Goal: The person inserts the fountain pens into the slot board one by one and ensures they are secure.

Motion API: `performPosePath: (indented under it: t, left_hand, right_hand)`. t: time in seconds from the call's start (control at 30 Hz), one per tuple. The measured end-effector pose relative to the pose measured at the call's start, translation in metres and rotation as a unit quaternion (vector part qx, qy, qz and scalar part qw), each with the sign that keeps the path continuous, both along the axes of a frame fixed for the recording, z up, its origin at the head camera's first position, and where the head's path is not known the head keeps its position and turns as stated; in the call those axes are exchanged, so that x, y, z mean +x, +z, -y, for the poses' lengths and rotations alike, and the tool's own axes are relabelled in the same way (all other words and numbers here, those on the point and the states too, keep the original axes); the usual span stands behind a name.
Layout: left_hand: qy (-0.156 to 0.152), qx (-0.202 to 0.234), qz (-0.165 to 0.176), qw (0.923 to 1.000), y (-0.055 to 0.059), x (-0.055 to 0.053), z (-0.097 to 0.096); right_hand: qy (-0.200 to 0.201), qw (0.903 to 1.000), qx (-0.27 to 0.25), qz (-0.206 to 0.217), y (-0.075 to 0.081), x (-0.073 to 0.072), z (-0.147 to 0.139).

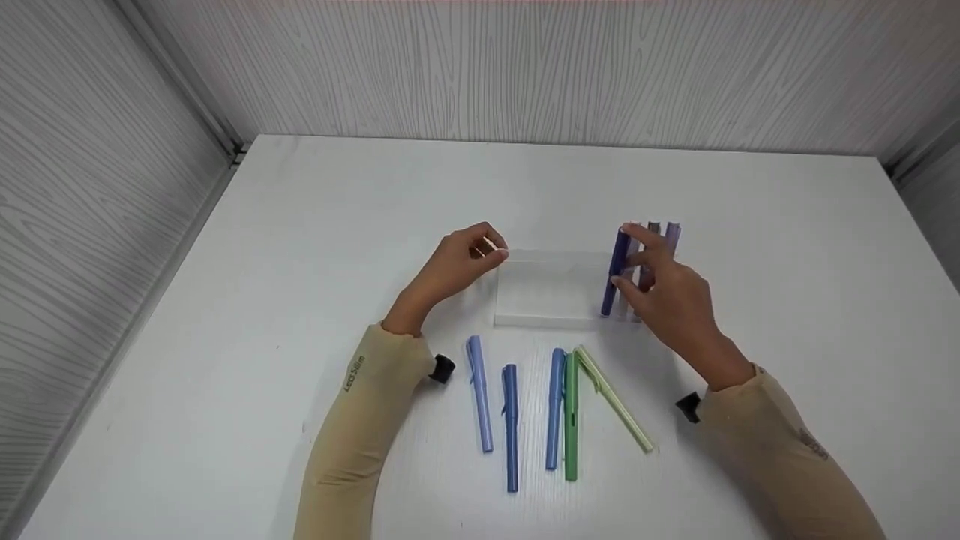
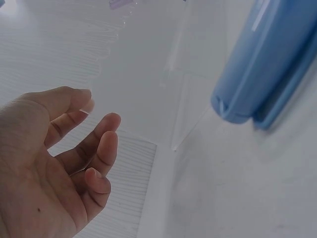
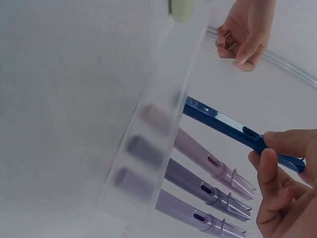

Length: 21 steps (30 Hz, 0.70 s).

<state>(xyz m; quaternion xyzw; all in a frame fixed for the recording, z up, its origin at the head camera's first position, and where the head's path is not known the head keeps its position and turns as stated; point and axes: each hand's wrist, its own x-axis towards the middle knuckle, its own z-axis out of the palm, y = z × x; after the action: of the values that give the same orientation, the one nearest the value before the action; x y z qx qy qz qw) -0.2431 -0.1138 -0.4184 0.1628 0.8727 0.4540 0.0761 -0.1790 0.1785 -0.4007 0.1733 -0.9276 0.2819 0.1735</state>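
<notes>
A translucent pen case (image 1: 555, 322) lies mid-table. My left hand (image 1: 461, 262) pinches its near-left top corner between thumb and finger, the other fingers bent loosely, as the left wrist view shows. With thumb and fingertips, my right hand (image 1: 673, 296) grips a dark blue pen (image 3: 223, 126) near its capped end. The pen's lower end reaches behind the case's frosted front wall (image 3: 148, 124). Beside it in the case lie three pens side by side: pinkish lilac (image 3: 198, 152), dark purple (image 3: 188, 182) and lavender (image 3: 179, 209), their clips toward the far side.
In front of the case lie several loose pens: light blue (image 1: 481, 397), darker blue (image 1: 511, 431), mid blue (image 1: 555, 412), green (image 1: 571, 420) and a slanted pale green one (image 1: 619, 405). Wood-patterned panels (image 1: 525, 67) stand behind the white table (image 1: 337, 195) and at both sides.
</notes>
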Motion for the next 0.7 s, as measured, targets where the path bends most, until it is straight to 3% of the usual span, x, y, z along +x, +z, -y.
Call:
performPosePath:
  t: [0.7]
  left_hand:
    - [0.003,-0.009,0.004,0.9999,0.0003,0.0001,-0.0003]
  right_hand:
    - [0.001,1.0,-0.002,-0.004,-0.0061,-0.0052,0.0019]
